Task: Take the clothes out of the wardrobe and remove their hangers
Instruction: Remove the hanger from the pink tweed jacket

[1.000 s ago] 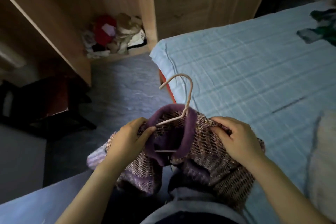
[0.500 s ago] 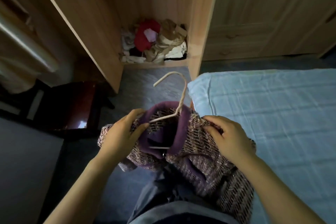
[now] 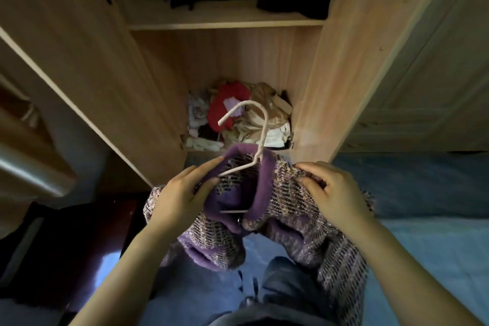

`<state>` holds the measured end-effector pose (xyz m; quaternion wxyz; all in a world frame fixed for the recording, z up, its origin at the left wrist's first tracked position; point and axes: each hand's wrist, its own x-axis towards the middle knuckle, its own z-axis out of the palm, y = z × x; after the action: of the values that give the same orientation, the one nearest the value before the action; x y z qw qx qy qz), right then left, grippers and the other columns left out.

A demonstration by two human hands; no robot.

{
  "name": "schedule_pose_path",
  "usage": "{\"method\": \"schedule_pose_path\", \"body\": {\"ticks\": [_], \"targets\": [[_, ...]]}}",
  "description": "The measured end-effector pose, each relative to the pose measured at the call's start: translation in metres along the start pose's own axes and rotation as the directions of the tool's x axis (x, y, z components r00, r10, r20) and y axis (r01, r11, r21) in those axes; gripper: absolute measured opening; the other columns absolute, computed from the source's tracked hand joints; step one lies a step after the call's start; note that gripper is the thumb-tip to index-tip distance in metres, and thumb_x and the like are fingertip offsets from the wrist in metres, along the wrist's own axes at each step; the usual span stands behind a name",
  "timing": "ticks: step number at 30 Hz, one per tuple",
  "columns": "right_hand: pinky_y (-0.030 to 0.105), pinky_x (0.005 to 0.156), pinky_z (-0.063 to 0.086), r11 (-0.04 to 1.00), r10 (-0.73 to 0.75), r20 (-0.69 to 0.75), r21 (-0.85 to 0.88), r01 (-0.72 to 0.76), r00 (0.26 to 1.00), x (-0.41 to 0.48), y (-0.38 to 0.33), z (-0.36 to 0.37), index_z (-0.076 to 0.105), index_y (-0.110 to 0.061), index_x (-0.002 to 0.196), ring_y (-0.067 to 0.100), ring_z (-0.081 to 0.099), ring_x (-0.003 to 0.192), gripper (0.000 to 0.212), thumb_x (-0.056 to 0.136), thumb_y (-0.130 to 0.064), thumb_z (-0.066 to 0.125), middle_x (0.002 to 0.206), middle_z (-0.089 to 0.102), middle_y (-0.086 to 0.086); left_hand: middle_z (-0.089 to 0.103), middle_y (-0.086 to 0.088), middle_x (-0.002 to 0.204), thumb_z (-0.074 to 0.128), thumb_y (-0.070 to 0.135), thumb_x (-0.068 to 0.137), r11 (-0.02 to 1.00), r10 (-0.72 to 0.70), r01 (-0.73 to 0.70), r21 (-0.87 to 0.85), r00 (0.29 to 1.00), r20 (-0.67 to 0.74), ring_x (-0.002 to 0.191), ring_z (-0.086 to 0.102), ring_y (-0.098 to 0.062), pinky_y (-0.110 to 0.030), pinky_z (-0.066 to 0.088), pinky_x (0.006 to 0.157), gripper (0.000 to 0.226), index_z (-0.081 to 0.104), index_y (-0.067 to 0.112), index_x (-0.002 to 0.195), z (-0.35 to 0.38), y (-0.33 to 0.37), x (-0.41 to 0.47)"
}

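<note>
The wardrobe (image 3: 344,61) is now filling the upper frame, the bed (image 3: 428,246) sliding to the lower right. The sweater (image 3: 291,193) is staying at centre, with the left hand (image 3: 180,198) fingers pinching its collar and the right hand (image 3: 336,193) fingers pinching its shoulder. The hanger (image 3: 263,127) is still sticking out, unremoved.

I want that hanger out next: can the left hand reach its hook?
Probably yes: the hook stands bare above the collar, close to the left hand, which must first release the sweater.
</note>
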<state>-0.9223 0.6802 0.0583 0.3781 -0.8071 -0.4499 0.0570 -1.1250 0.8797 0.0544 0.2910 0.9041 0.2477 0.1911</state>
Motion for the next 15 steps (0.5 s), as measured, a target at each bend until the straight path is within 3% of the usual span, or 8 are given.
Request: {"method": "schedule_pose_path", "body": {"ticks": [2, 5, 10, 14, 15], "targets": [[-0.001, 0.078, 0.036, 1.000, 0.002, 0.027, 0.021, -0.002, 1.000, 0.041, 0.013, 0.010, 0.069, -0.014, 0.110, -0.004, 0.054, 0.091, 0.026, 0.084, -0.016, 0.067, 0.099, 0.065, -0.011, 0.062, 0.006, 0.099, 0.039, 0.056, 0.084, 1.000, -0.019, 0.019, -0.002, 1.000, 0.002, 0.088, 0.059, -0.013, -0.033, 0.048, 0.074, 0.047, 0.038, 0.052, 0.132, 0.001, -0.016, 0.037], [-0.001, 0.081, 0.036, 0.999, -0.012, 0.038, 0.046, 0.010, 0.999, 0.114, 0.034, 0.026, 0.069, -0.015, 0.110, -0.007, 0.054, 0.094, 0.027, 0.083, -0.015, 0.068, 0.099, 0.060, -0.017, 0.062, 0.014, 0.108, 0.040, 0.055, 0.084, 0.999, -0.038, 0.039, 0.024, 0.998, -0.050, 0.095, 0.059, -0.009, -0.022, 0.044, 0.075, 0.045, 0.046, 0.047, 0.128, 0.004, -0.042, 0.103], [0.005, 0.080, 0.040, 0.995, -0.072, 0.041, 0.076, 0.069, 0.997, 0.269, 0.051, 0.034, 0.067, -0.017, 0.113, -0.003, 0.057, 0.095, 0.029, 0.085, -0.023, 0.065, 0.102, 0.059, -0.018, 0.058, 0.028, 0.107, 0.042, 0.055, 0.085, 0.989, -0.052, 0.078, 0.127, 0.979, -0.198, 0.097, 0.057, -0.001, -0.005, 0.036, 0.068, 0.038, 0.050, 0.049, 0.122, -0.016, -0.066, 0.242], [0.025, 0.076, 0.051, 0.982, -0.177, -0.044, 0.052, 0.179, 0.983, 0.382, 0.049, 0.023, 0.068, -0.018, 0.112, 0.013, 0.063, 0.093, 0.034, 0.083, -0.034, 0.058, 0.101, 0.064, -0.009, 0.059, 0.034, 0.098, 0.050, 0.048, 0.084, 0.992, -0.029, 0.072, 0.105, 0.933, -0.358, 0.093, 0.053, 0.007, -0.003, 0.039, 0.070, 0.032, 0.053, 0.049, 0.115, -0.064, -0.070, 0.339], [0.021, 0.074, 0.051, 0.976, -0.202, -0.063, 0.066, 0.206, 0.977, 0.409, 0.044, 0.019, 0.067, -0.019, 0.112, 0.009, 0.062, 0.091, 0.036, 0.082, -0.037, 0.056, 0.100, 0.063, -0.012, 0.057, 0.037, 0.094, 0.051, 0.045, 0.084, 0.992, -0.007, 0.055, 0.113, 0.919, -0.394, 0.091, 0.053, 0.008, -0.002, 0.038, 0.069, 0.032, 0.053, 0.049, 0.115, -0.080, -0.070, 0.361]]}}
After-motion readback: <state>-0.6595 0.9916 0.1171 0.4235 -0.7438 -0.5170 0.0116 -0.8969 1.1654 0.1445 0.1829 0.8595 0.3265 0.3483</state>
